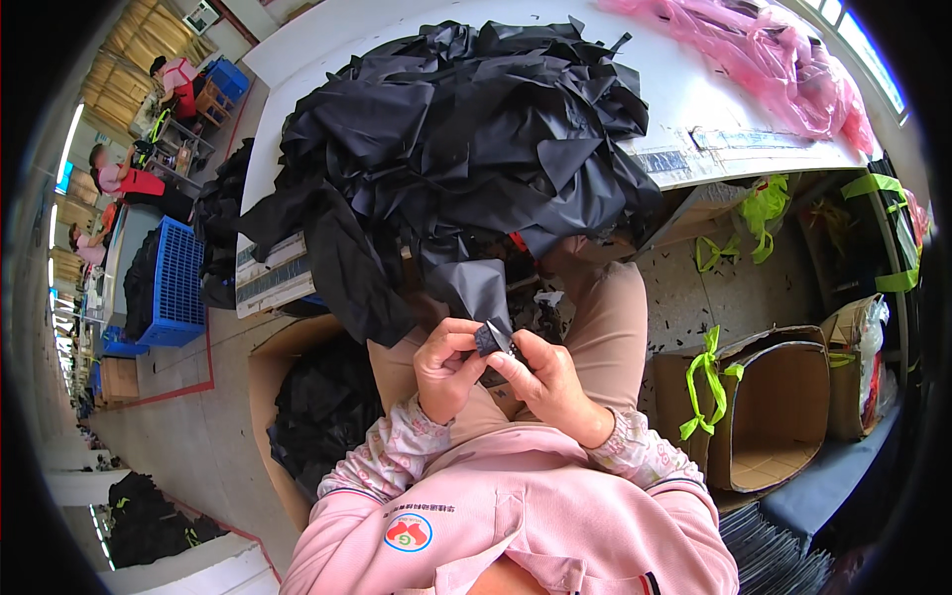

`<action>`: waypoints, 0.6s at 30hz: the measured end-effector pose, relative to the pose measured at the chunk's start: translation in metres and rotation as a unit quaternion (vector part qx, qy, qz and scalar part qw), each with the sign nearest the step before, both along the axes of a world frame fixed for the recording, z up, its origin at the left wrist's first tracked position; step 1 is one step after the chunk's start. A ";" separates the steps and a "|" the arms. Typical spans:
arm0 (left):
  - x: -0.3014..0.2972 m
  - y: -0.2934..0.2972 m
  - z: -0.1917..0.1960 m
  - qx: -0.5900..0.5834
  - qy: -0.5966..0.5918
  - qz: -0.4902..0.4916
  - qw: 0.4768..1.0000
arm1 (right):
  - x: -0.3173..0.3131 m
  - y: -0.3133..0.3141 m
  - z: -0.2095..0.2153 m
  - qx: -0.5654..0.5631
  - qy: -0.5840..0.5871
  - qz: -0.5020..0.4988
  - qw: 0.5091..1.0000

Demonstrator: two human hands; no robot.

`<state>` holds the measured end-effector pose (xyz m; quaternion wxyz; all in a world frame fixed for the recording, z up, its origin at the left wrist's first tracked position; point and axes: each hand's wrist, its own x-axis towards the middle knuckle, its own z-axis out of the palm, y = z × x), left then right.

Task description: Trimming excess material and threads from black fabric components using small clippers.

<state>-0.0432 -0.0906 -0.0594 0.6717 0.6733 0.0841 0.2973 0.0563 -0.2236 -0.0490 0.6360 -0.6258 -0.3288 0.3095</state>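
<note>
So there's a black fabric piece held right over the lap, and its long axis runs roughly up and down in the shot: the wide end hangs toward the big black fabric pile on the white table, the narrow end comes down to the 2 hands. Left hand is curled, thumb and fingers pinching the lower tip from the left. Right hand is curled too, pinching a small metal snipper that touches the same tip; can't tell if its blades are apart. Both wrists come out of pink sleeves, knuckles nearly meeting. Further out: open cardboard box on the right, blue crate on the left, pink plastic bag up top.
</note>
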 end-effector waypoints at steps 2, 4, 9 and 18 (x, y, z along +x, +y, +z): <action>-0.001 0.001 0.000 0.017 0.010 -0.004 1.000 | 0.000 -0.001 0.003 -0.006 0.025 -0.002 1.000; 0.000 0.003 -0.001 -0.026 0.000 -0.018 1.000 | 0.002 -0.002 0.009 -0.013 0.049 -0.004 0.999; 0.004 0.016 0.008 -0.128 -0.005 -0.090 0.988 | 0.022 -0.012 0.009 -0.032 0.144 0.065 0.987; 0.003 0.026 0.010 -0.260 0.051 -0.188 0.946 | 0.041 -0.015 0.021 -0.068 -0.033 0.145 0.986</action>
